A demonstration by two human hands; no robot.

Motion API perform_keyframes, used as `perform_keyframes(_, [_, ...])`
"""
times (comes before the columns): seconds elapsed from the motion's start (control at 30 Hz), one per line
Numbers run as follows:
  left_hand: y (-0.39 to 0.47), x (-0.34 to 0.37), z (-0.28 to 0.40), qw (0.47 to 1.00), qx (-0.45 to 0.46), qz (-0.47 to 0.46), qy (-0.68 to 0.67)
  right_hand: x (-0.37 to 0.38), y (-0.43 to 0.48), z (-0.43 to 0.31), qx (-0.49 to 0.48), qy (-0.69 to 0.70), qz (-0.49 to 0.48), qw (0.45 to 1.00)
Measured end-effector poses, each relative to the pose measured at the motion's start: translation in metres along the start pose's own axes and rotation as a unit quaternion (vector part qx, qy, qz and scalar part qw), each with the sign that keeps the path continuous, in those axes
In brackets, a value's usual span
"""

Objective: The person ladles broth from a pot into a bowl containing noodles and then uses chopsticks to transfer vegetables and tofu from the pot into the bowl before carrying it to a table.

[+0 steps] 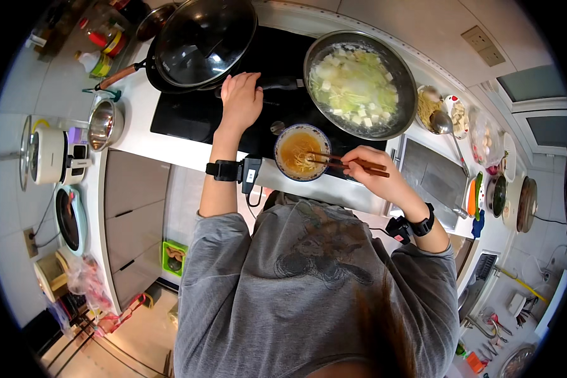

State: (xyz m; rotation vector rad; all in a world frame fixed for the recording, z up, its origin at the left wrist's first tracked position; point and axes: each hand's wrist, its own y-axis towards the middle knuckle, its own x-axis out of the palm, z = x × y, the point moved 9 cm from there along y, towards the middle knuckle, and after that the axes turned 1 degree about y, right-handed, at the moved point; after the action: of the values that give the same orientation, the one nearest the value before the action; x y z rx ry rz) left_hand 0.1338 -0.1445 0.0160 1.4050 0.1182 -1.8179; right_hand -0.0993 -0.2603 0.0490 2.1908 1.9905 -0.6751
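Note:
My right hand [372,171] grips a pair of wooden chopsticks [372,169], their tips down in a patterned bowl [280,163] that holds orange-brown broth and thin strands. My left hand [241,100] lies at the end of the black handle [281,84] of a wide frying pan [408,113]; whether its fingers close round the handle is hidden. In that pan, pale green shredded vegetable [354,85] and white cubes sit in steaming liquid. The bowl stands at the front edge of the black cooktop [184,115], below the pan.
A dark pan with a glass lid [205,42] and wooden handle [118,77] stands at the upper left, near a steel bowl [106,125]. To the right are a ladle [441,122], a dish of white pieces [457,115] and a plate with a carrot [472,196].

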Motion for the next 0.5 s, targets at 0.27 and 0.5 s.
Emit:
perform_keyframes(0.27, [0.004, 0.0, 0.0, 1.0, 0.003, -0.006, 0.011, -0.055, -0.02, -0.013, 0.048, 0.135, 0.079, 0.986])
perform_keyframes(0.5, [0.001, -0.004, 0.004, 1.0, 0.015, 0.007, -0.001, -0.156, -0.007, 0.01, -0.06, 0.131, 0.279, 0.95])
